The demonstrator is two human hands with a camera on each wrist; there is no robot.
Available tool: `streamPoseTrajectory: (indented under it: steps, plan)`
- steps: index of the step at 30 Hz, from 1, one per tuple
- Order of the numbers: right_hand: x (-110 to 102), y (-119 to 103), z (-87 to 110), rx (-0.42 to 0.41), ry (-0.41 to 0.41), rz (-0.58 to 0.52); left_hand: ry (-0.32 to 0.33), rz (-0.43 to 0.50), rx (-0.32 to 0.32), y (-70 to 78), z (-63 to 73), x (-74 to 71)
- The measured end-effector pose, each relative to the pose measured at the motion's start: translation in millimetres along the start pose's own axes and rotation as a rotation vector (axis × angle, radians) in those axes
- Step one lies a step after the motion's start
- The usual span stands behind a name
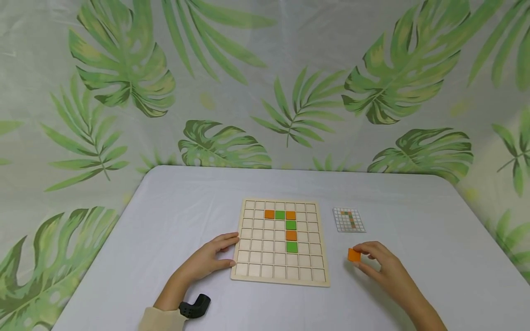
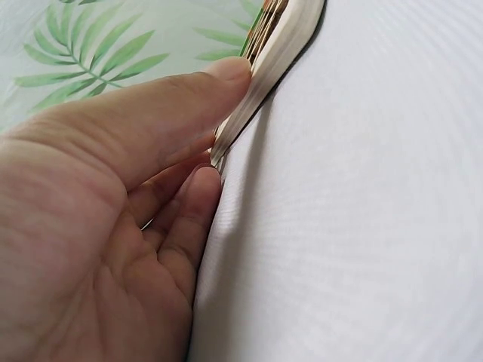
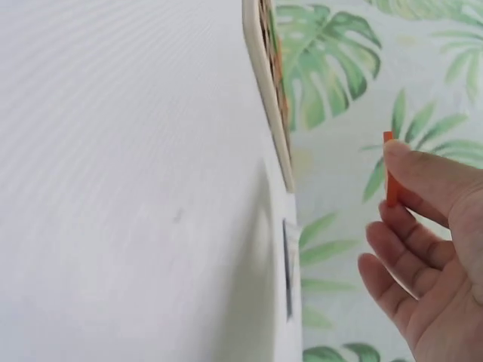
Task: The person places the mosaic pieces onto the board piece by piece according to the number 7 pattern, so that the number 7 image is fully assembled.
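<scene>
A wooden grid board (image 1: 256, 272) lies flat on the table, with orange and green square tiles forming a bent line in its cells. At the board's left edge rests my left hand (image 1: 207, 258), its thumb and fingertips touching the rim; the left wrist view shows the thumb (image 2: 219, 79) against the board's side. My right hand (image 1: 383, 266) pinches an orange tile (image 1: 354, 254) between thumb and fingers, held above the table to the right of the board. The right wrist view shows this tile (image 3: 392, 185) edge-on, with the other fingers loosely bent below it.
A small pattern card (image 1: 349, 219) with a coloured grid lies right of the board, beyond my right hand. The white-covered table (image 1: 198, 193) ends at a leaf-print cloth backdrop (image 1: 232, 92). A black band piece (image 1: 195, 306) sits at my left wrist.
</scene>
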State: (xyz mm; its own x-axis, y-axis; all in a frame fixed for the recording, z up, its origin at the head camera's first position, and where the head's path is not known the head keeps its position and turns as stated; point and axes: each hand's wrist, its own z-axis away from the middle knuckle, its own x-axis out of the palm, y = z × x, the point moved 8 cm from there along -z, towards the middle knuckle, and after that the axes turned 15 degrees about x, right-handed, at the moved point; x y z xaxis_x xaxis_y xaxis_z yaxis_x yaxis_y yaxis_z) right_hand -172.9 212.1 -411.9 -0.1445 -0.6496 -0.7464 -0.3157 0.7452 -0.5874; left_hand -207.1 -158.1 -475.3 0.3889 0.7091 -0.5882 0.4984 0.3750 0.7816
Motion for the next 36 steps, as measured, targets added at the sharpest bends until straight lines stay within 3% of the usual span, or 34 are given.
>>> streamPoseTrajectory:
  steps: [6, 18, 28, 36]
  plan:
    - [13.6, -27.1, -13.5, -0.054, -0.01, -0.032, -0.002, -0.023, 0.01, -0.6, -0.2, 0.0]
    - [69.2, -57.2, -25.8, -0.095, -0.13, -0.134, -0.001, -0.031, -0.013, -2.0, 0.0, 0.0]
    - [104.6, -52.1, -25.4, 0.024, -0.23, -0.136, 0.004, -0.024, -0.022, -1.7, 0.4, 0.1]
    - [113.9, -55.7, -24.9, 0.023, -0.243, -0.093, 0.006, -0.007, -0.011, -0.8, 0.5, -0.3]
